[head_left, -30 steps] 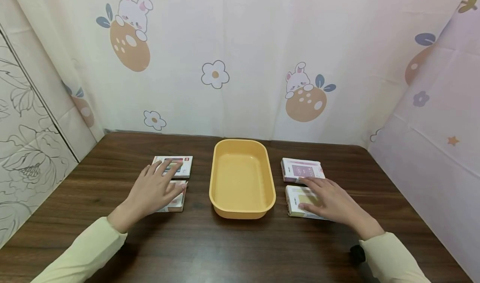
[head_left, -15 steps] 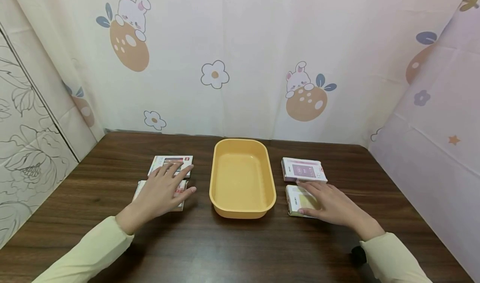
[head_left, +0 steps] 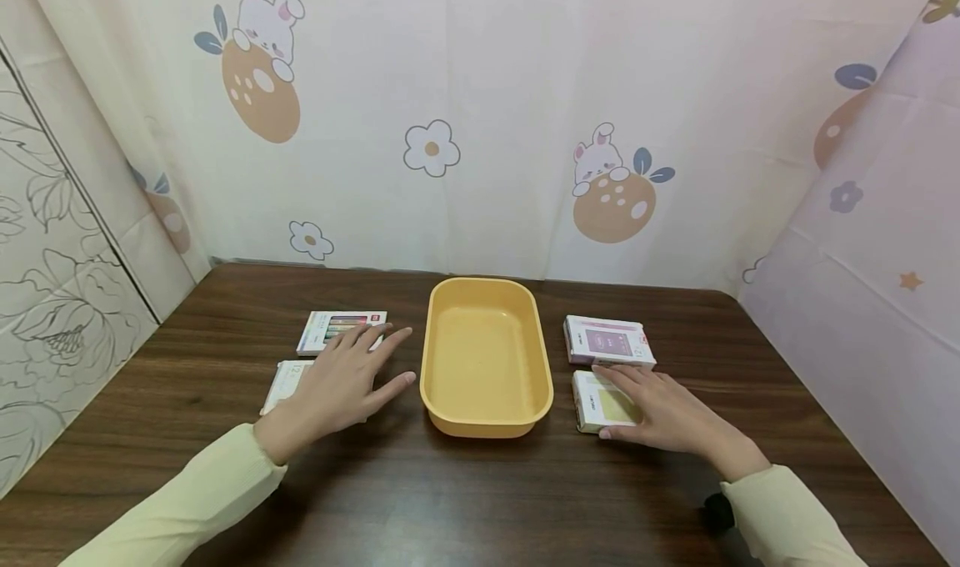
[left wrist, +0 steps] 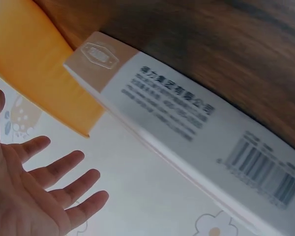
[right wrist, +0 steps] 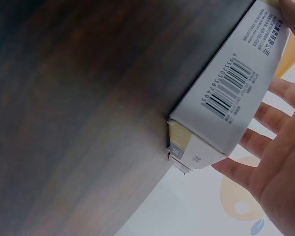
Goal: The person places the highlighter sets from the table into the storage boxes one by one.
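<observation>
My left hand (head_left: pixel 341 388), fingers spread, hovers over the near left white box (head_left: pixel 279 388) and hides much of it. In the left wrist view that box (left wrist: pixel 187 118) shows a printed side with a barcode, apart from the fingers. Beyond it lies a flat white box (head_left: pixel 318 327) with a window showing coloured sticks, partly behind my fingertips. My right hand (head_left: pixel 671 408) spans the near right white-and-yellow box (head_left: pixel 588 404), thumb by its front edge and fingertips at its far edge. From the right wrist, the box (right wrist: pixel 231 78) shows a barcode side and a worn end.
Between the hands stands a yellow plastic basin (head_left: pixel 486 421) with nothing in it. A white-and-purple box (head_left: pixel 609 340) lies beyond my right fingertips. All rest on a dark wooden table (head_left: pixel 465 509), with a printed curtain (head_left: pixel 495 200) along its back edge.
My left hand has moved right toward the basin, uncovering more of the left boxes. My right thumb has shifted slightly toward the near edge of its box. The boxes stay put.
</observation>
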